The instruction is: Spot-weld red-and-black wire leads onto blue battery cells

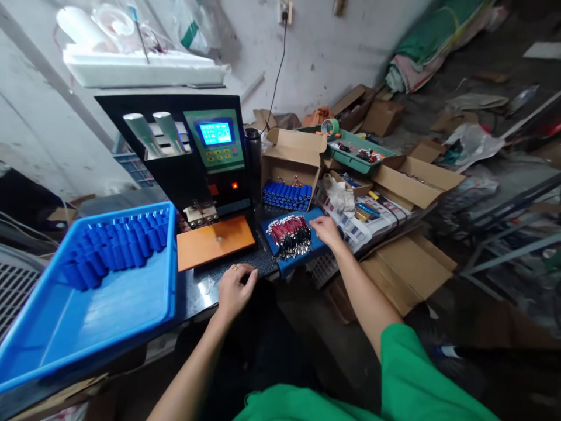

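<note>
My left hand point(236, 287) rests at the front edge of the dark tabletop, its fingers curled into a loose fist with a ring on one; I see nothing in it. To the right, my right hand point(326, 230) is over a blue mat point(319, 247), fingers pinched together; whatever is between the fingertips is too small to make out. Just left of those fingertips lies a bundle of short red and black wires point(290, 235) with white connectors and bare metal ends. An orange board point(214, 241) lies before a black spot-welding machine point(166, 175) with a lit display point(215, 133).
A blue tray point(114, 304) at the left holds rows of blue cylindrical cells point(118, 248). Behind the wires, an open cardboard box point(293, 155) contains more blue cells point(287, 195). A dark bottle point(253, 158), a green tray point(357, 153) and cardboard flaps point(405, 272) crowd the right.
</note>
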Tool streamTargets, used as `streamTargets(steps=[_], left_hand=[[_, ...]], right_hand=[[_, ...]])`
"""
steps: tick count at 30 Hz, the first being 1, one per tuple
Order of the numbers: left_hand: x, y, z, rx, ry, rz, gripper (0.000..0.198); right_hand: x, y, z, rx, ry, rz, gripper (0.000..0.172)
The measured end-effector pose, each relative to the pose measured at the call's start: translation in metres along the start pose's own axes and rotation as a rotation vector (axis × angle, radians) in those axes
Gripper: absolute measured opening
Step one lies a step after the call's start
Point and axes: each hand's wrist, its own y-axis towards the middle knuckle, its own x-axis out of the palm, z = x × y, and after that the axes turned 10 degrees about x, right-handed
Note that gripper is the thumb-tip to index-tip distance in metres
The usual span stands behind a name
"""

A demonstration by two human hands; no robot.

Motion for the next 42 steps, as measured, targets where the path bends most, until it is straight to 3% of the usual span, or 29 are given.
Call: streamTargets(steps=[7, 20, 24, 30, 35, 39, 42], left_hand=[[0.003, -0.005, -0.005, 0.007, 0.027, -0.007, 0.028], [0.003, -0.008, -0.005, 0.036, 0.058, 0.014, 0.025], [0.003, -0.008, -0.005, 0.035, 0.062, 0.014, 0.025], [0.003, -0.008, -0.005, 0.029, 0.042, 0.009, 0.025], [0.004, -0.008, -0.008, 0.023, 0.018, 0.035, 0.025], [0.002, -0.01, -0.007, 0.052, -0.11, 0.111, 0.023], [-0.007, -0.01, 0.006, 0.088, -0.259, 0.259, 0.018]], right_hand=[[0.014, 0.028, -0.031, 0.078, -0.443, -0.117, 0.033], [0.031, 0.034, -0.03, 0.159, -0.481, -0.049, 0.019], [0.03, 0.033, -0.027, 0.153, -0.31, -0.048, 0.026], [0.021, 0.021, -0.03, 0.247, 0.173, -0.104, 0.03], [0.011, 0.006, -0.049, 0.156, 0.476, -0.123, 0.031], [0.013, -0.022, -0.072, 0.048, 0.657, -0.171, 0.035], [0.025, -0.056, -0.088, 0.033, 0.753, -0.217, 0.033]])
